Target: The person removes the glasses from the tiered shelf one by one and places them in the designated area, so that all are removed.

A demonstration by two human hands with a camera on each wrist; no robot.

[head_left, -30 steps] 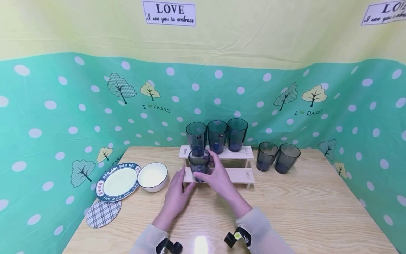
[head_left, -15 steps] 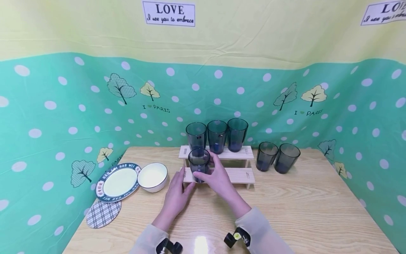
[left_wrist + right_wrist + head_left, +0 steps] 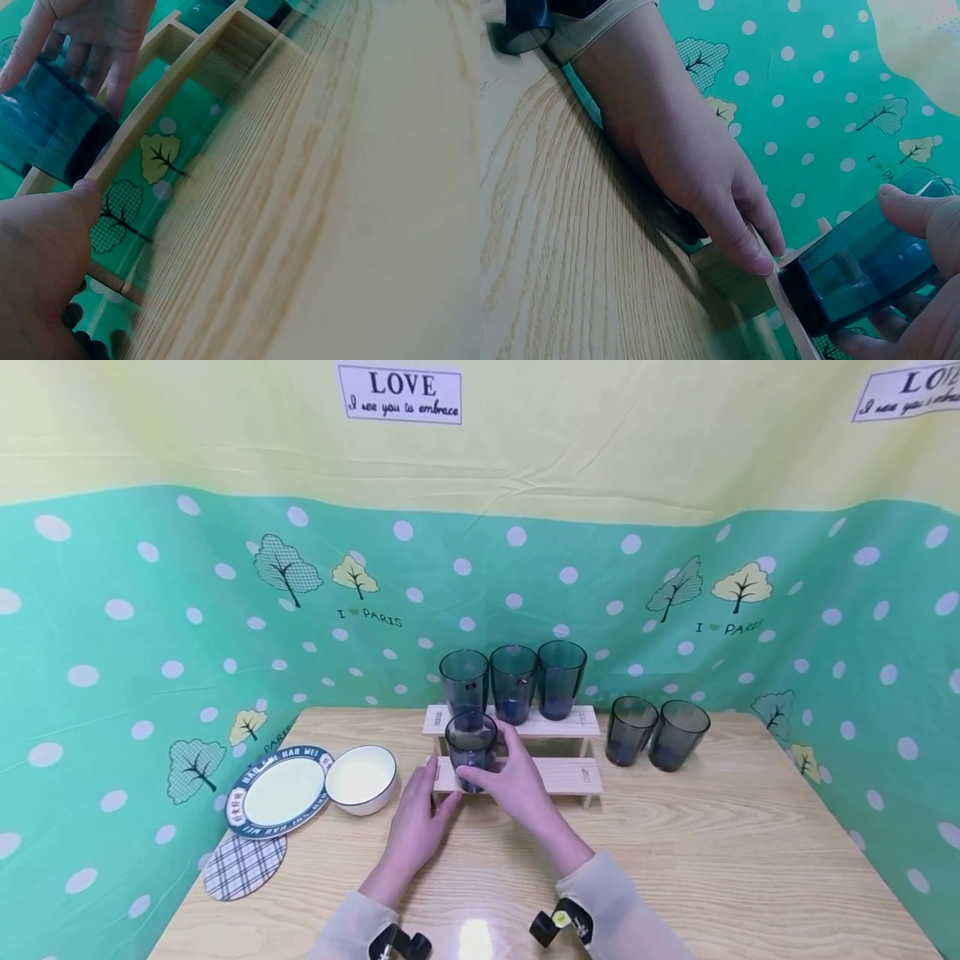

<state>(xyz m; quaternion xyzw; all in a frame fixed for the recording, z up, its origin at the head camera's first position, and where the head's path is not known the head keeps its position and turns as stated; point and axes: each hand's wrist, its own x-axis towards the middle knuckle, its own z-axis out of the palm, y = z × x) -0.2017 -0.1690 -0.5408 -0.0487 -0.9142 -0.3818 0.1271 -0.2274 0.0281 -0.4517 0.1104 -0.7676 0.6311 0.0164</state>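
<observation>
Nothing has moved since the earlier frames. Your right hand (image 3: pixel 517 777) stays wrapped around the blue tumbler (image 3: pixel 471 749) on the lower step of the wooden rack (image 3: pixel 558 774); your left hand (image 3: pixel 420 818), fingers straight, steadies the rack's end. Placement appears finished: release next. Count: six tumblers, one plate (image 3: pixel 279 789), one bowl (image 3: pixel 361 776).

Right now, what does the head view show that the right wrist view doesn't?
Only the head view shows the three cups on the upper step, two cups on the table, the plate, the white bowl, the plaid mat and the LOVE sign.

Only the right wrist view shows, close up, the left hand's thumb tip pressing the rack's edge beside the cup's base.

Both show the right hand gripping a blue cup on the wooden rack, the left hand at the rack's left end, and the dotted green backdrop.
</observation>
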